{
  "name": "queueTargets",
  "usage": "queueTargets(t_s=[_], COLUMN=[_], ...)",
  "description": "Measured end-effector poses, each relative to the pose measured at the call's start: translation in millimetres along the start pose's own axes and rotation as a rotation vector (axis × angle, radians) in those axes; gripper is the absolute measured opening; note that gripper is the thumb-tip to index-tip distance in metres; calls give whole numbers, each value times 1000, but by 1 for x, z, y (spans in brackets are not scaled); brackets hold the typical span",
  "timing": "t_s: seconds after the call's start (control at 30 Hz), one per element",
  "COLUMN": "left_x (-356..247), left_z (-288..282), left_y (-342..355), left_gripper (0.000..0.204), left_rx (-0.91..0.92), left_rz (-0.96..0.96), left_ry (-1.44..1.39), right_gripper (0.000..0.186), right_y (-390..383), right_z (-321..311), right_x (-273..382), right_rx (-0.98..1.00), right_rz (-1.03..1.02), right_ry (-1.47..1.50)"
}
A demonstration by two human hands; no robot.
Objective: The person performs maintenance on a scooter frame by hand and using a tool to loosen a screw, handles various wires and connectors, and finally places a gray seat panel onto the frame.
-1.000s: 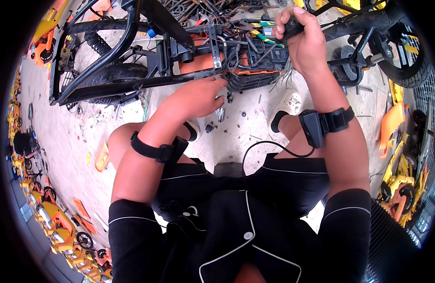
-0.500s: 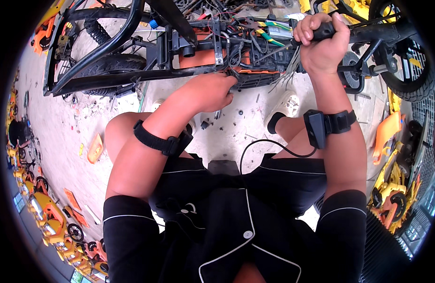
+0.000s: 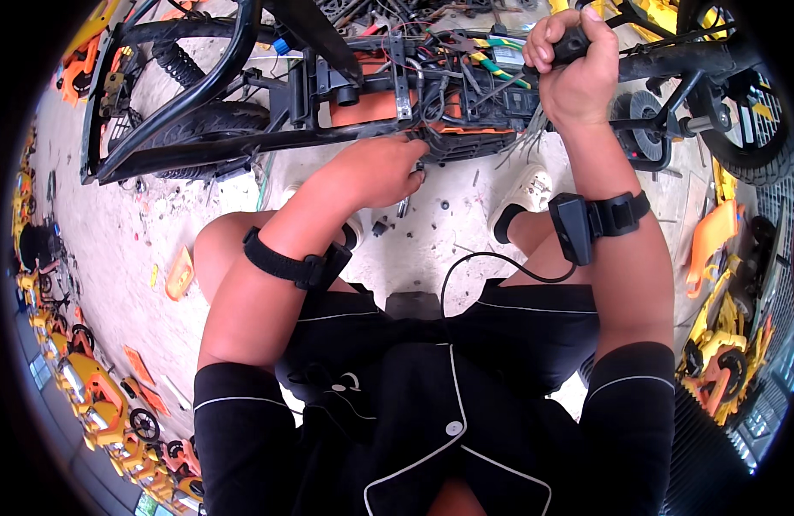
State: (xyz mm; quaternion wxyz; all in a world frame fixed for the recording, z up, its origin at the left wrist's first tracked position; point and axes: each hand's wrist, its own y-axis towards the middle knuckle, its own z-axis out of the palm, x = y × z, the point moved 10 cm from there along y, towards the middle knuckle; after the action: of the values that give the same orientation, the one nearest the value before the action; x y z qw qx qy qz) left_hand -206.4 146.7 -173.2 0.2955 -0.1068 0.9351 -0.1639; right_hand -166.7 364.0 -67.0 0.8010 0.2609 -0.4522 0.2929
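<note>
Person sits over a stripped scooter frame (image 3: 190, 95) lying on the concrete floor (image 3: 96, 232). Left hand (image 3: 375, 172) is curled at the underside of the frame's middle section, fingers pinched narrow against the orange-edged black panel (image 3: 466, 142); what the fingertips hold is too small to tell. Right hand (image 3: 578, 73) is clenched tight around a black handle grip (image 3: 569, 43) above the wiring bundle (image 3: 466, 69), at the far right part of the frame. Orange body panel (image 3: 371, 107) sits behind the black tubing, just above the left hand. Rear tyre (image 3: 199, 129) and spring shock (image 3: 178, 60) are at the far left end. Small screws (image 3: 444, 206) and bits are scattered on the floor between the knees, near a white shoe (image 3: 522, 193). Black wrist straps (image 3: 298, 267) on both forearms, with a cable running from the right one. Yellow and orange plastic parts (image 3: 715, 249) line the floor's left and right edges.
</note>
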Motion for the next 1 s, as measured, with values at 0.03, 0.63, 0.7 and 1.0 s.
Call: queueTargets(t_s=[0.03,0.63,0.7,1.0], left_x=[0,1,1,-2], left_z=[0,-1,1,1], left_y=[0,-3,-1,2], left_gripper=[38,43,43,39], left_rx=[-5,36,46,21], left_rz=[3,-37,-35,-9], left_ry=[2,6,21,16], right_gripper=[39,43,44,45], right_y=[0,2,2,5], right_z=[-1,-13,-12,-9], right_x=[0,32,31,13], right_rx=[9,64,44,32], right_rz=[-2,-99,-95,-24], right_ry=[25,-102,-77,-26])
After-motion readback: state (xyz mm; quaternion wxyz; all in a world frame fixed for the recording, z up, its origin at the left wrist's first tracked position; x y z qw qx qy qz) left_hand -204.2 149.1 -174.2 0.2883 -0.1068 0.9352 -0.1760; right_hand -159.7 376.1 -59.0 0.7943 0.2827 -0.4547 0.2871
